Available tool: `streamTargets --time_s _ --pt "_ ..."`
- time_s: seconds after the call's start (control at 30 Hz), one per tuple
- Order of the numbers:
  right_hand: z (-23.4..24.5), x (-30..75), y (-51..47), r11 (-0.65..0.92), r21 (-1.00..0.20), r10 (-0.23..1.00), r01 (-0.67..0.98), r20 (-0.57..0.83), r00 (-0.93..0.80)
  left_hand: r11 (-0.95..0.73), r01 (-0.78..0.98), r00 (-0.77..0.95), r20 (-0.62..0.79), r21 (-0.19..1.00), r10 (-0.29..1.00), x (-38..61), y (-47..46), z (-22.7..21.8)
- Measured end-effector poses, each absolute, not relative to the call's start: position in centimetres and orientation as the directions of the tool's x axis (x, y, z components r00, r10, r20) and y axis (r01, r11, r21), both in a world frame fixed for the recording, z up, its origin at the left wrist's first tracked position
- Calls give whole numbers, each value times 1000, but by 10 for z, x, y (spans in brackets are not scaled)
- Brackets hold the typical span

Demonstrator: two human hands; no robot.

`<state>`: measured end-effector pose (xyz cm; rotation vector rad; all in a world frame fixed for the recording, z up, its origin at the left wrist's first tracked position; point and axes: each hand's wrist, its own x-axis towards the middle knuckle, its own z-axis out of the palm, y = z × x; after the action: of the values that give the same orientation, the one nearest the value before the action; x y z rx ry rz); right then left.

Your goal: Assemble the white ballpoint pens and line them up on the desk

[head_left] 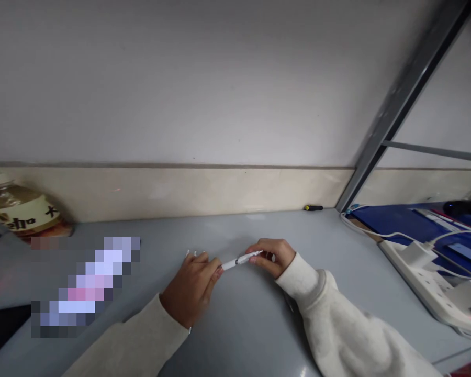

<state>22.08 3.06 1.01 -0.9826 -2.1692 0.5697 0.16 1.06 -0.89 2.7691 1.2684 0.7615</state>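
A thin white pen (241, 260) is held level just above the grey desk (235, 314), between both hands. My left hand (194, 285) pinches its left end with closed fingers. My right hand (270, 256) is curled round its right end. Both arms wear cream sleeves and come in from the bottom edge.
A white power strip (427, 285) with plugs and cables lies at the right, over blue items (396, 222). A bottle (18, 209) lies at the far left by the wall. A small black and yellow object (313, 208) sits at the wall base. A grey metal post (400, 104) slants up at the right.
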Motion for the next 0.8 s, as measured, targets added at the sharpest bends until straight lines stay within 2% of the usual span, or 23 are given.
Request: streamTargets --time_s 0.17,0.27,0.33,0.4,0.47,0.53,0.63,0.8 --pt "6 220 29 591 -598 799 541 343 -494 -693 704 578 445 152 684 2 12 -11" --pt "3 219 30 507 -687 845 521 277 -457 -697 704 576 466 133 671 2 12 -10" --pt "2 218 31 377 -819 893 432 197 -406 -698 703 562 494 138 663 3 11 -8" --pt "3 217 32 214 -939 925 271 106 -364 -695 700 544 507 164 669 4 10 -6" --pt "7 216 33 97 -992 935 80 64 -348 -704 680 548 498 203 672 5 7 -4" --pt "11 217 34 37 -994 947 -99 66 -315 -725 648 560 497 236 662 6 5 -3" --pt "16 220 35 -4 -960 976 -280 57 -210 -725 637 534 529 261 660 6 4 -1" --pt "13 224 37 143 -942 986 -305 164 -42 -673 693 451 573 258 684 5 4 2"
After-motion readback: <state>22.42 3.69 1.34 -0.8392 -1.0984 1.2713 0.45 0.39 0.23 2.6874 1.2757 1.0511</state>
